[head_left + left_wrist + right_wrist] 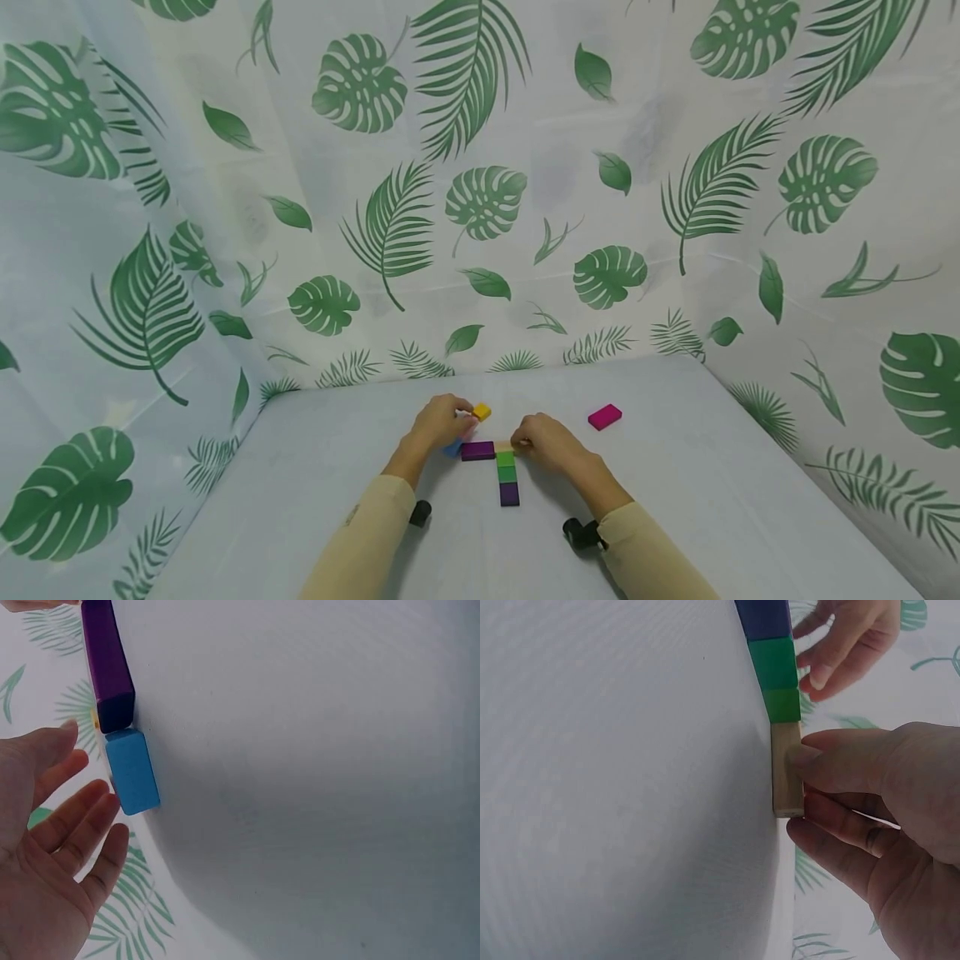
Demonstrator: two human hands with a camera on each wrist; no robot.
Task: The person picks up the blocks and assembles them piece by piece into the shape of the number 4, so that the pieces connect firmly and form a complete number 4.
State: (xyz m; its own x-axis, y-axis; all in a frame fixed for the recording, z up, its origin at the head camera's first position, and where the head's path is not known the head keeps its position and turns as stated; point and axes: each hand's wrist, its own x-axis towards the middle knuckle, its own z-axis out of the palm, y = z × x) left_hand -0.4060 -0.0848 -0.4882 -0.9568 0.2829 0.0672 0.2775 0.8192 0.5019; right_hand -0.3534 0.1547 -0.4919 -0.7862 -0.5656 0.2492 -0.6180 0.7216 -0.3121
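My left hand (441,422) is beside a blue block (133,771), fingers apart and loosely bent, with nothing held. Just past its fingertips in the head view lies a yellow block (482,411). A purple block (477,451) joins the blue one end to end. At the other end of the purple block is a plain wooden block (787,769), which my right hand (551,440) pinches with thumb and fingers. From the wooden block a row runs toward me: a light green block (506,458), a darker green block (507,474) and a dark violet block (509,494).
A magenta block (604,417) lies apart at the right rear of the white table (675,492). Leaf-patterned sheets (547,200) hang behind and at both sides. A black wrist camera (581,534) sits under the right forearm, and another (420,513) by the left.
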